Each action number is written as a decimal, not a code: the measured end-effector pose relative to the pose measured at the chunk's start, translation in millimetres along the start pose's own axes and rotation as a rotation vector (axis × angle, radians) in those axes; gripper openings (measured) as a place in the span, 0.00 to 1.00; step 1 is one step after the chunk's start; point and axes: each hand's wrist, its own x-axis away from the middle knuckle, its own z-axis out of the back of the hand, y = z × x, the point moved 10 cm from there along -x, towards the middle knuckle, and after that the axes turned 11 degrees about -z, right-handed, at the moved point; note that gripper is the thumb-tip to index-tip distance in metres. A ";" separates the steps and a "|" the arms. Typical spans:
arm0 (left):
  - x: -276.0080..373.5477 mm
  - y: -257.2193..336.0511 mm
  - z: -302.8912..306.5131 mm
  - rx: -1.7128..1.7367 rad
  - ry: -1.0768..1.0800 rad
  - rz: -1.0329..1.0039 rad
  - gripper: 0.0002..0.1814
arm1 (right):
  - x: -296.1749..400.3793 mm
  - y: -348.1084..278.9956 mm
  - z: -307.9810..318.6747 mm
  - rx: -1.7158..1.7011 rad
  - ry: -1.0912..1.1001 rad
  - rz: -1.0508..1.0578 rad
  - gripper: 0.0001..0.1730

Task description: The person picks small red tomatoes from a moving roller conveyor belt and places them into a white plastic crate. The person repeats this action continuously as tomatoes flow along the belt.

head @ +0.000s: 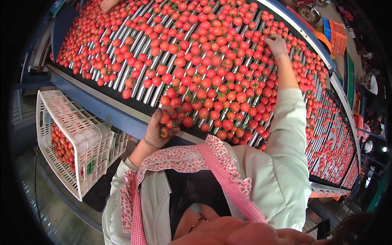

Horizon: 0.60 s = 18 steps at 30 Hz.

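My left hand (150, 134) is at the near edge of the roller conveyor (146, 97), palm up, with its dirty fingers curled around several small red tomatoes (164, 132). Loose tomatoes (216, 81) cover much of the metal rollers, some with green calyxes still on. Stretched across the belt, my right hand (276, 46) points its fingers down among the tomatoes near the far side. Its fingertips are partly hidden, so a tomato in its grasp cannot be made out.
A white plastic crate (73, 119) lies on its side at left, tomatoes (62, 150) visible through its open end. The conveyor's blue rail (101, 111) runs before me. Part of another person's hand (108, 4) shows at top. Beyond the far rail are orange (337, 38) and blue crates (326, 29).
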 end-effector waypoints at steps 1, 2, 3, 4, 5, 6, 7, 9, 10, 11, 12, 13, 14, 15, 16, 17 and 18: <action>1.4 5.1 -0.7 -0.073 -0.019 -0.031 0.21 | 10.0 2.4 -2.1 -0.280 -0.053 -0.015 0.18; 3.4 12.2 -1.4 -0.145 -0.038 -0.062 0.21 | 18.4 0.0 -13.3 -0.777 -0.235 0.061 0.14; 7.7 19.6 -0.7 -0.213 -0.056 -0.091 0.22 | 47.0 -4.7 -22.8 -1.146 -0.308 -0.041 0.13; 16.1 35.7 -9.4 -0.380 -0.008 -0.166 0.23 | 77.9 -19.3 -34.6 -1.287 -0.440 -0.054 0.12; 23.5 54.1 -19.6 -0.523 -0.009 -0.261 0.25 | 99.7 -31.7 -47.1 -1.431 -0.570 -0.069 0.12; 32.7 78.8 -28.6 -0.638 -0.049 -0.353 0.25 | 107.5 -35.3 -59.9 -1.351 -0.547 -0.049 0.12; 44.7 107.7 -36.8 -0.754 -0.096 -0.445 0.26 | 113.7 -37.0 -71.9 -1.271 -0.520 -0.026 0.12; 85.1 183.7 -40.0 -1.063 -0.003 -0.711 0.27 | 128.5 -62.9 -86.4 -0.930 -0.421 0.174 0.13; 115.5 224.7 -34.2 -1.080 0.215 -0.964 0.28 | 140.8 -87.9 -91.1 -0.682 -0.325 0.335 0.14; 144.9 270.5 -22.5 -1.159 0.241 -1.032 0.30 | 153.3 -102.2 -97.0 -0.556 -0.325 0.214 0.14; 168.5 308.3 -24.7 -1.281 0.285 -1.110 0.30 | 153.8 -121.3 -98.5 -0.198 -0.133 0.481 0.15; 191.9 345.1 -11.1 -1.328 0.530 -1.054 0.26 | 149.5 -128.4 -115.0 0.097 -0.097 0.470 0.16; 218.0 365.4 -20.0 -1.634 0.678 -1.114 0.26 | 150.6 -141.6 -130.7 0.340 -0.069 0.494 0.17; 233.7 386.4 -17.9 -1.913 0.847 -1.157 0.28 | 151.3 -148.8 -142.3 0.593 -0.011 0.501 0.19; 244.2 386.9 -29.1 -2.416 1.126 -1.128 0.29 | 145.1 -153.2 -151.6 0.655 -0.026 0.486 0.18; 246.6 380.2 -41.6 -2.921 1.419 -1.003 0.30 | 136.9 -155.4 -159.9 0.715 -0.039 0.470 0.18; 243.4 375.9 -46.7 -2.788 1.092 -1.247 0.32 | 132.6 -153.9 -165.7 0.782 -0.047 0.441 0.18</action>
